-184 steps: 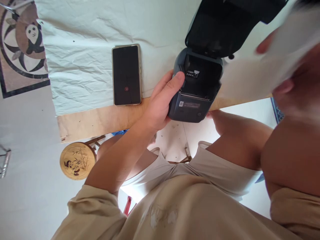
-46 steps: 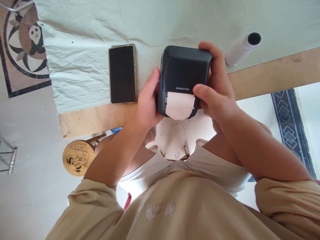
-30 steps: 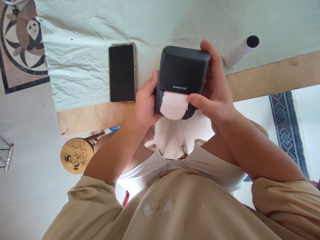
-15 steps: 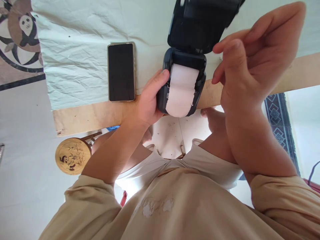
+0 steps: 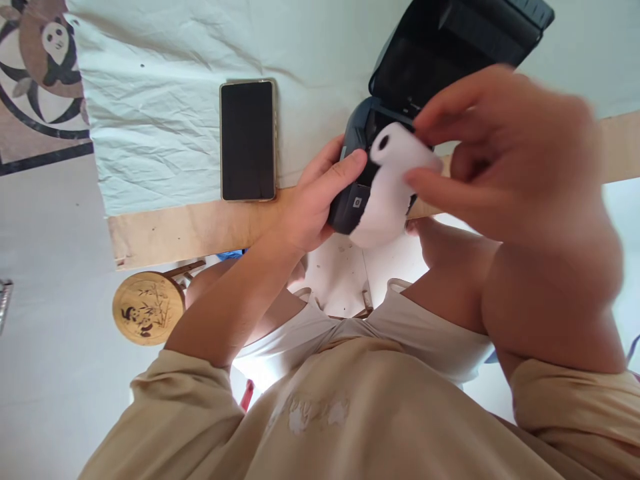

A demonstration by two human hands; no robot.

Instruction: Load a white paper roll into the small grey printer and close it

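A: Left to right. Stool (image 5: 145,309) with a panda top stands on the floor below the table edge. Phone (image 5: 249,141), screen dark, lies flat on the pale cloth (image 5: 165,100), well clear of both hands.

B: Left hand (image 5: 320,200)?

A: Wrapped round the left side of the dark label printer (image 5: 357,193), thumb on its front corner; the printer sits at the wooden table edge (image 5: 190,230), partly overhanging. Its lid (image 5: 450,47) stands open.

B: The roll?

A: Paper roll (image 5: 395,167) is just above the open bay, core hole facing the camera, a loose tail hanging down over the printer front. Right hand (image 5: 505,167), blurred, pinches the roll between thumb and fingers.

B: Risks?

A: Judgement only: the loose tail could crease or catch on the bay edge if the roll goes in skewed. The overhanging printer could tip off the table should the left grip slacken. Roll may unwind further, since only fingertips hold it.
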